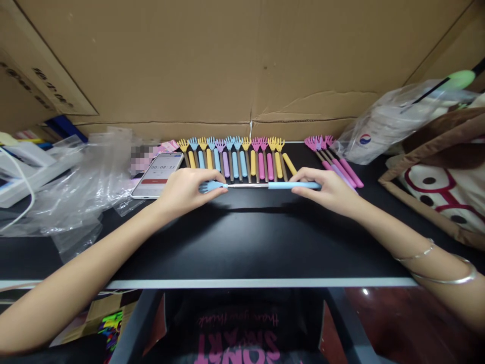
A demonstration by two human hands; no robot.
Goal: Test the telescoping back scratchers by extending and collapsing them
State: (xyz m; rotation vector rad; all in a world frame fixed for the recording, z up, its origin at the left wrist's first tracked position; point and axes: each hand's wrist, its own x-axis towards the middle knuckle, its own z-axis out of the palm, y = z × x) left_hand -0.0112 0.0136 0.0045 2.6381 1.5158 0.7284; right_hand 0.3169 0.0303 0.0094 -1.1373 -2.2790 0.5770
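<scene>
A light blue telescopic back scratcher [250,186] is held level above the black table, its metal shaft showing between my hands. My left hand [185,188] pinches it at the blue claw-shaped head. At the other end, my right hand [322,189] grips the blue handle between thumb and fingers. Just behind lies a row of several back scratchers [235,159] in yellow, blue, purple and pink, heads toward the cardboard. To the right of that row, a small group of pink and purple back scratchers [337,162] rests near my right hand.
A phone [161,172] showing a timer lies behind my left hand. Clear plastic bags [87,187] are piled at the left. A bagged drink cup [379,131] and a brown-edged cloth bag [447,187] stand right. A cardboard wall [227,60] closes the back; the table's pale edge [257,283] runs in front.
</scene>
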